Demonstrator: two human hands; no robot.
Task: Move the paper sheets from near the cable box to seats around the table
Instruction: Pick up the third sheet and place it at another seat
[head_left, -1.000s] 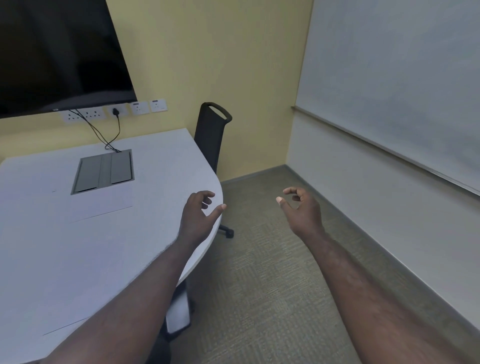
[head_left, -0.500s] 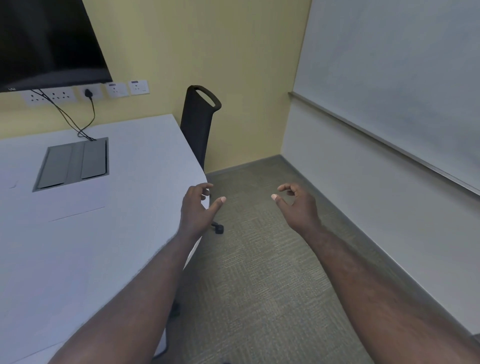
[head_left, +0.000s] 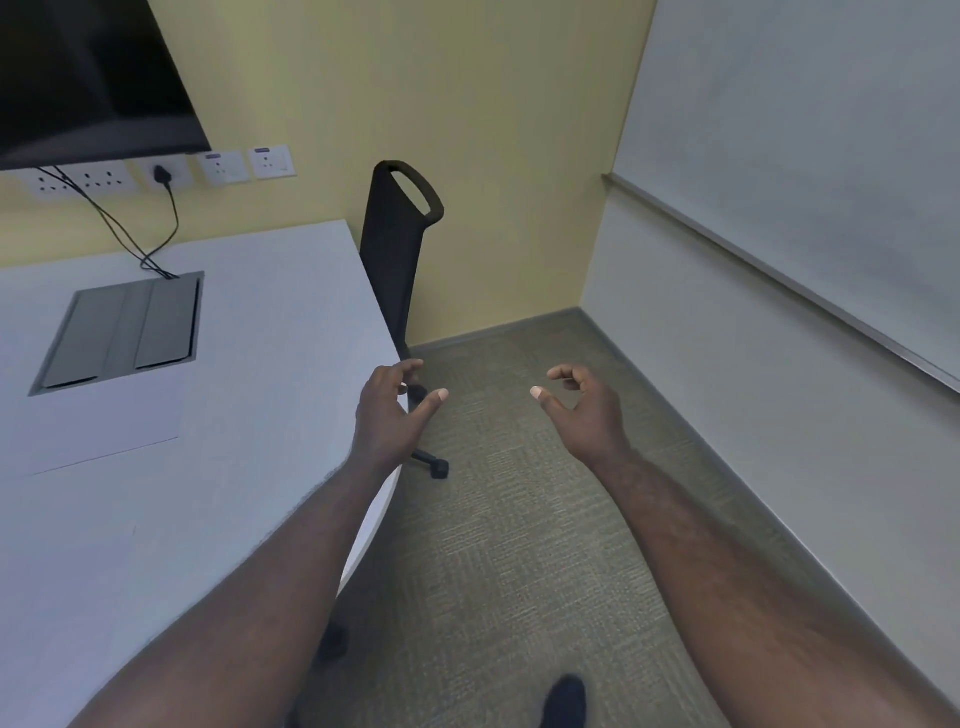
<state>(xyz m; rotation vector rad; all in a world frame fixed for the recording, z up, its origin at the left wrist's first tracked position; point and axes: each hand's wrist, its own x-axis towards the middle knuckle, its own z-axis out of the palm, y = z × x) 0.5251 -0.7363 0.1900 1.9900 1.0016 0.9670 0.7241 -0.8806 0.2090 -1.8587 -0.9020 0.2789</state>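
Yellow walls and a whiteboard (head_left: 810, 156) enclose a white table (head_left: 249, 364) on grey carpet, with a black chair (head_left: 395, 244) at its far edge. White paper sheets (head_left: 98, 421) lie flat just beside the recessed grey cable box (head_left: 122, 330). Left hand (head_left: 387, 415) and right hand (head_left: 584, 410) hover beyond the table edge, fingers loosely curled, holding nothing.

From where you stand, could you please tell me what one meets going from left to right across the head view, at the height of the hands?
Paper sheet → white table → left hand → right hand → grey skirting → white wall.
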